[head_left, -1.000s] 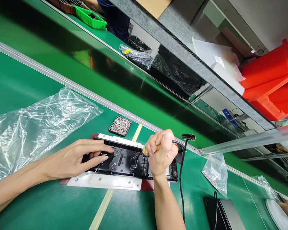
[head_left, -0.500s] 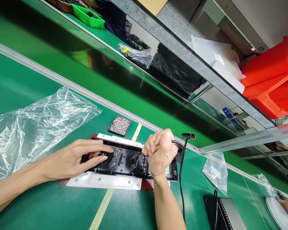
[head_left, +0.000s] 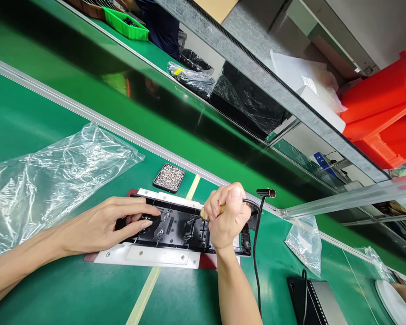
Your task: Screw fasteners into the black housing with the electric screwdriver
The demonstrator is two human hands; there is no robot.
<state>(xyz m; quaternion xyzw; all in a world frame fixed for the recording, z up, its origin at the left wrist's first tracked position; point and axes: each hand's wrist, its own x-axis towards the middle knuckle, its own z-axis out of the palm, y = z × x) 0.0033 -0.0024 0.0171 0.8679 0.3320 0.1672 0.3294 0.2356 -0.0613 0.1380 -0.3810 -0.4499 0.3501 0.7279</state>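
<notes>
A long black plastic housing (head_left: pixel 171 228) with ribs and small posts lies in a white fixture (head_left: pixel 145 256) on the green bench. My left hand (head_left: pixel 122 221) holds the housing's left end, index finger and thumb stretched over it and the other fingers curled. Dark material under those fingers is mostly hidden. Wrapped in a fist, my right hand (head_left: pixel 226 214) grips a corded soldering iron (head_left: pixel 204 214) by its yellow handle. Its thin tip points left and down toward the middle of the housing; contact is hard to make out. The black cord (head_left: pixel 256 253) hangs from behind the fist.
A small tray of metal pieces (head_left: pixel 169 178) sits behind the fixture. Left lies a clear plastic bag (head_left: pixel 71 167); a smaller bag (head_left: pixel 304 243) is at right. A black tubular holder (head_left: pixel 265 192) stands behind my right hand. A dark flat device (head_left: pixel 320 302) lies front right.
</notes>
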